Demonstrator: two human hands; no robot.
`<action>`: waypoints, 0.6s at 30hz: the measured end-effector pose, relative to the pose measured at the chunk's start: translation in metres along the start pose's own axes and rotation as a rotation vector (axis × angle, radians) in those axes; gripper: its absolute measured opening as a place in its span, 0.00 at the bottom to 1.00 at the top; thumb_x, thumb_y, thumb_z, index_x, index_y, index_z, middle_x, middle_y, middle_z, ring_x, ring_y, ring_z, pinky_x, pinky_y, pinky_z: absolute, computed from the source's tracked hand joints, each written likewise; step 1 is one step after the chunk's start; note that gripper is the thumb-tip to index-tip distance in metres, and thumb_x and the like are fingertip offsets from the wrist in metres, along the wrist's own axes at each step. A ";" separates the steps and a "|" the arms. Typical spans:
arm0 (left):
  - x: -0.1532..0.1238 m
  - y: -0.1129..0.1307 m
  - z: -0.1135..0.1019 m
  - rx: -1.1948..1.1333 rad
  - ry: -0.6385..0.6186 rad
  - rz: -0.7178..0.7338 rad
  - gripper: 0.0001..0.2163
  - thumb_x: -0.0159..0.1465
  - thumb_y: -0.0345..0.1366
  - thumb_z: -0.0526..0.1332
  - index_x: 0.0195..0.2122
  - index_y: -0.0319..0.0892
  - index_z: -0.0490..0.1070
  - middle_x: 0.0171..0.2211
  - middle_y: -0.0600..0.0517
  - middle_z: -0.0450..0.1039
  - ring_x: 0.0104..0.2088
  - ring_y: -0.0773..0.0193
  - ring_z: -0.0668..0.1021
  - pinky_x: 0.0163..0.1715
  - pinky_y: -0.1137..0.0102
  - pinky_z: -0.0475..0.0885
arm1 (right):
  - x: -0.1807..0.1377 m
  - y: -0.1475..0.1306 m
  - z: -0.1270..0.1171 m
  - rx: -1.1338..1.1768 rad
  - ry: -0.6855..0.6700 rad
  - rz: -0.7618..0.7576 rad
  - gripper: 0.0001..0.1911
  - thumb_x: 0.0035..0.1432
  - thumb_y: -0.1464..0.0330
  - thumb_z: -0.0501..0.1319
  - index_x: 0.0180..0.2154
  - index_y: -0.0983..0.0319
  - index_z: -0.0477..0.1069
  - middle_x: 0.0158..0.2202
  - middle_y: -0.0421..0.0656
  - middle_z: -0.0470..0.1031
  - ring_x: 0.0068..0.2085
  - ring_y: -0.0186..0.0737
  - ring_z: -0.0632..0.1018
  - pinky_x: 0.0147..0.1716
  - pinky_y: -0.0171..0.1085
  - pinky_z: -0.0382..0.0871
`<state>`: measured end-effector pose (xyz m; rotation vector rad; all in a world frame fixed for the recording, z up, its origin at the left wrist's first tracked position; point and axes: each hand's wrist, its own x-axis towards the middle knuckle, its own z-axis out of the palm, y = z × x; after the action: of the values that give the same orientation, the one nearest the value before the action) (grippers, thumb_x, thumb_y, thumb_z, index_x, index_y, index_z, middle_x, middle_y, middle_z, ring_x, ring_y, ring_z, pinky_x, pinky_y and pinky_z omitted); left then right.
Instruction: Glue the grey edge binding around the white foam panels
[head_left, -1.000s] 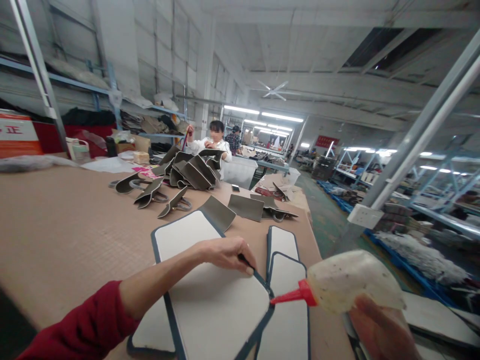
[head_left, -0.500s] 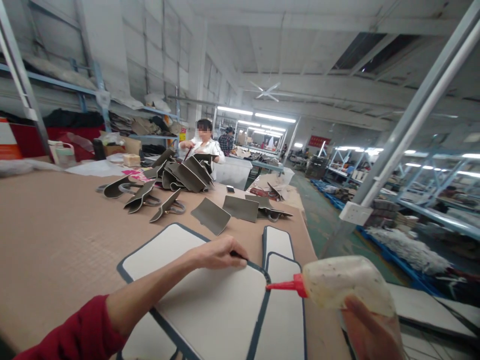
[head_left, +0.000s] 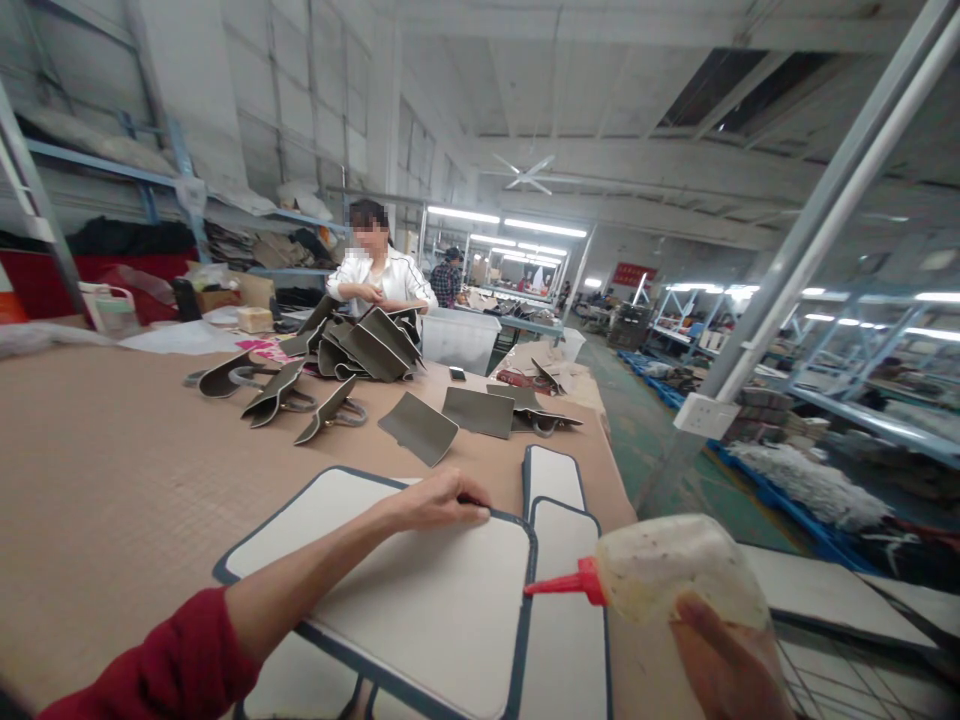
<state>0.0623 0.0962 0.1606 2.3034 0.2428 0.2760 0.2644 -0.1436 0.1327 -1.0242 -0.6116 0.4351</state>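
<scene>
My left hand (head_left: 444,500) pinches the far edge of a cream panel with a dark blue-grey border (head_left: 435,605), fingers closed over its rim. In my right hand (head_left: 724,650) is a translucent squeeze bottle (head_left: 671,570), lying nearly level with its red nozzle (head_left: 566,583) pointing left. The nozzle tip meets the dark border on the panel's right side. More bordered panels lie around and beneath it, among them a narrow one (head_left: 566,600) to the right and another (head_left: 304,680) at the near left.
Olive-grey pieces (head_left: 367,345) are heaped at the table's far side, with flat ones (head_left: 478,412) nearer me and some with handles (head_left: 274,392). A phone (head_left: 457,374) lies beyond them. A co-worker in white (head_left: 382,280) stands behind the heap. A metal post (head_left: 795,250) rises on the right.
The nozzle tip has moved down the panel's right border, from near its upper corner toward me. My left hand keeps its hold. The co-worker stands more upright, arms lower.
</scene>
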 end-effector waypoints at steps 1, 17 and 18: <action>0.001 0.000 0.000 -0.003 0.003 -0.002 0.11 0.58 0.40 0.57 0.25 0.38 0.67 0.21 0.57 0.57 0.24 0.70 0.61 0.24 0.74 0.53 | 0.001 -0.001 0.001 0.003 0.014 0.001 0.30 0.37 0.63 0.75 0.46 0.55 0.73 0.38 0.43 0.79 0.42 0.52 0.79 0.49 0.50 0.72; 0.015 -0.018 0.001 -0.077 0.053 -0.040 0.13 0.57 0.44 0.59 0.26 0.37 0.70 0.21 0.57 0.59 0.25 0.69 0.61 0.24 0.74 0.54 | 0.016 0.014 0.001 0.073 0.037 0.076 0.41 0.28 0.65 0.77 0.51 0.57 0.73 0.35 0.48 0.81 0.37 0.58 0.81 0.45 0.57 0.73; 0.016 -0.019 0.000 -0.080 0.048 -0.035 0.13 0.57 0.44 0.59 0.26 0.38 0.69 0.21 0.57 0.58 0.25 0.70 0.61 0.24 0.74 0.54 | 0.016 0.015 0.001 0.076 0.022 0.080 0.41 0.30 0.64 0.76 0.51 0.57 0.73 0.34 0.48 0.81 0.37 0.58 0.81 0.45 0.57 0.73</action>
<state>0.0758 0.1127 0.1482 2.2136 0.2904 0.3180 0.2751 -0.1264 0.1240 -0.9820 -0.5321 0.5136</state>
